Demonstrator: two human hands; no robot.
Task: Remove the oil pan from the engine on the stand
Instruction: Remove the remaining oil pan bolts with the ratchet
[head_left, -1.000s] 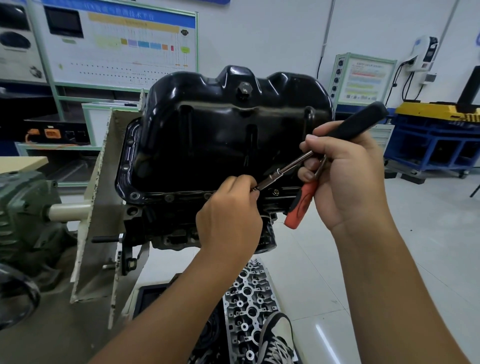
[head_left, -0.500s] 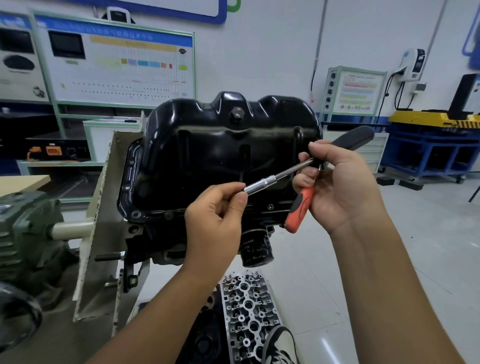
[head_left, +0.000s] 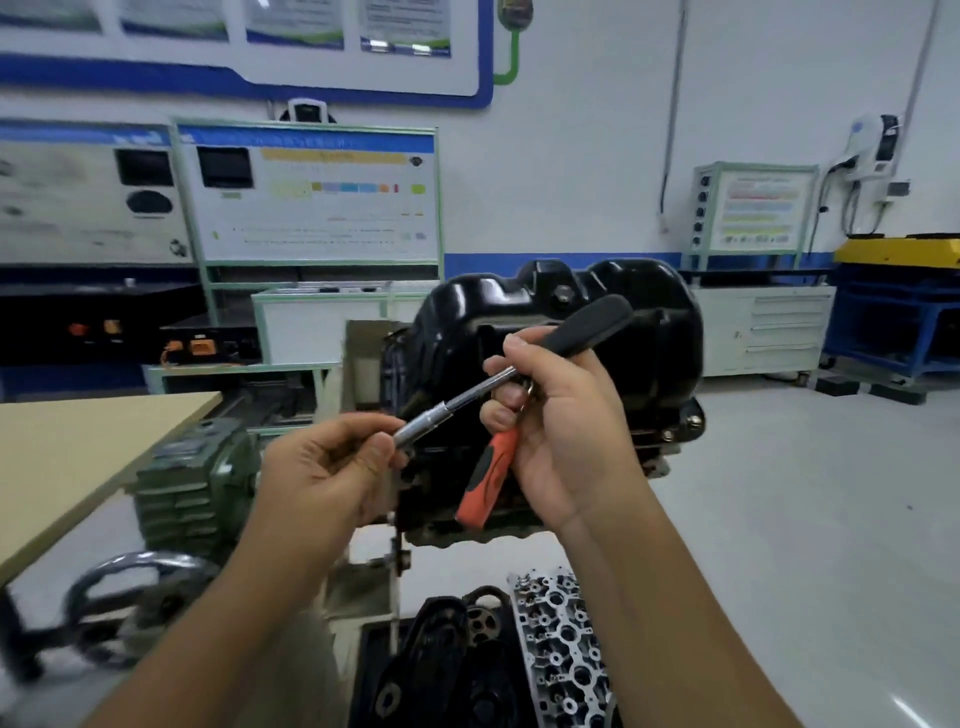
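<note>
Before the oil pan (head_left: 566, 332), right hand (head_left: 561, 415) grips two tools, left hand (head_left: 332, 467) pinches the socket (head_left: 415, 431).

Glossy black oil pan (head_left: 639, 332); shiny metal socket driver (head_left: 431, 423).

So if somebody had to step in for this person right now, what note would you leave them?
Left hand: fingertips pinch the silver socket end of the nut driver.
Right hand: holds the black-handled nut driver and an orange-and-black-handled tool together.
Glossy black oil pan: on the engine, on the stand, behind the hands.
Done: cannot tell which bolts are out.
Left: clear remaining bolts, lift the pan off.
</note>
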